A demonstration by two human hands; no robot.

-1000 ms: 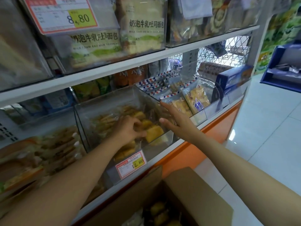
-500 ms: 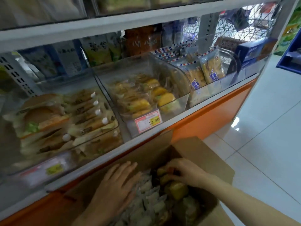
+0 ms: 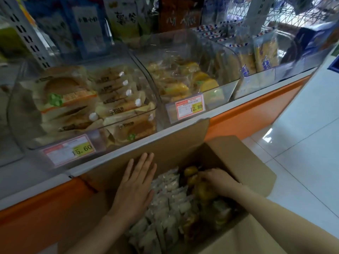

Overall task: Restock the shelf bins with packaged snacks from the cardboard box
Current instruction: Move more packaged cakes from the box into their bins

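Note:
An open cardboard box [image 3: 244, 158] stands on the floor below the shelf. Rows of pale wrapped snacks [image 3: 170, 198] fill its left side and yellow-brown wrapped cakes [image 3: 201, 191] its right side. My left hand [image 3: 135, 187] lies flat with straight fingers over the pale packets at the box's far wall. My right hand [image 3: 218, 180] reaches into the right side, fingers curled down around a yellow cake packet. Above, the clear middle bin [image 3: 220, 92] with the 12.80 tag holds the same yellow cakes.
A clear left bin [image 3: 23, 114] tagged 15.60 holds sandwich-style breads. A right bin [image 3: 266, 57] holds blue-labelled cracker packs. An upright box flap [image 3: 189, 136] leans against the orange shelf base [image 3: 256, 114]. White tiled floor [image 3: 302, 147] lies to the right.
Both hands left the middle bin and dropped into the cardboard box. My view tilted down. In the last half second the right hand dug deeper among the yellow cakes.

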